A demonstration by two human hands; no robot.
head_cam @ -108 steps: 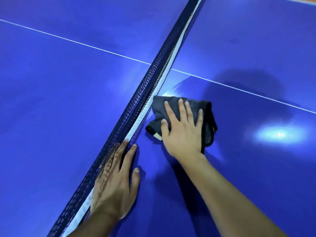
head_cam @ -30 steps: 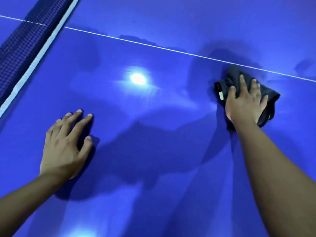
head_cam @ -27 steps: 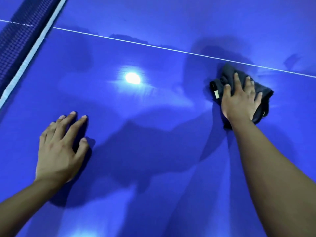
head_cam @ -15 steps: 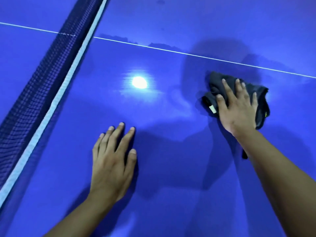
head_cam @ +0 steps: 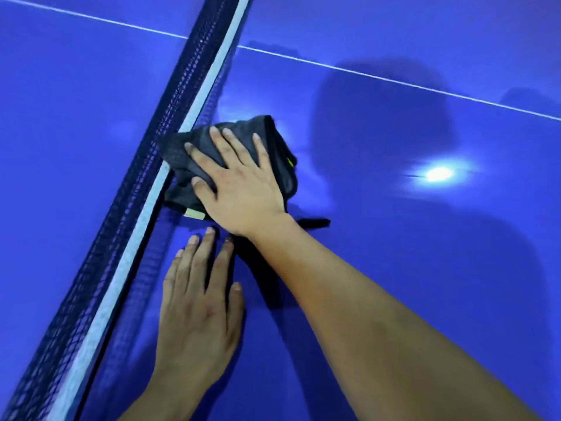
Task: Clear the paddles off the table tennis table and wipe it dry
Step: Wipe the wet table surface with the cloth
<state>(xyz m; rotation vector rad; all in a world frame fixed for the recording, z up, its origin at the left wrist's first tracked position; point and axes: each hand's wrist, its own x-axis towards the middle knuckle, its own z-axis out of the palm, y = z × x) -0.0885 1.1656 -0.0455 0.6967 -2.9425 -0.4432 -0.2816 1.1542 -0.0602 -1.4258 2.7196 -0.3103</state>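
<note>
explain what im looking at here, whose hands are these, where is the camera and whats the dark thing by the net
There is no machine here: a person wears one camera on the head, looking down at their own hands. The blue surface is a table tennis table, crossed by its net and a white line. The right hand presses a dark cloth flat on the table beside the net, fingers straight. The left hand rests flat on the table, holding nothing. No paddles show. The bright spot is reflected light.
</note>
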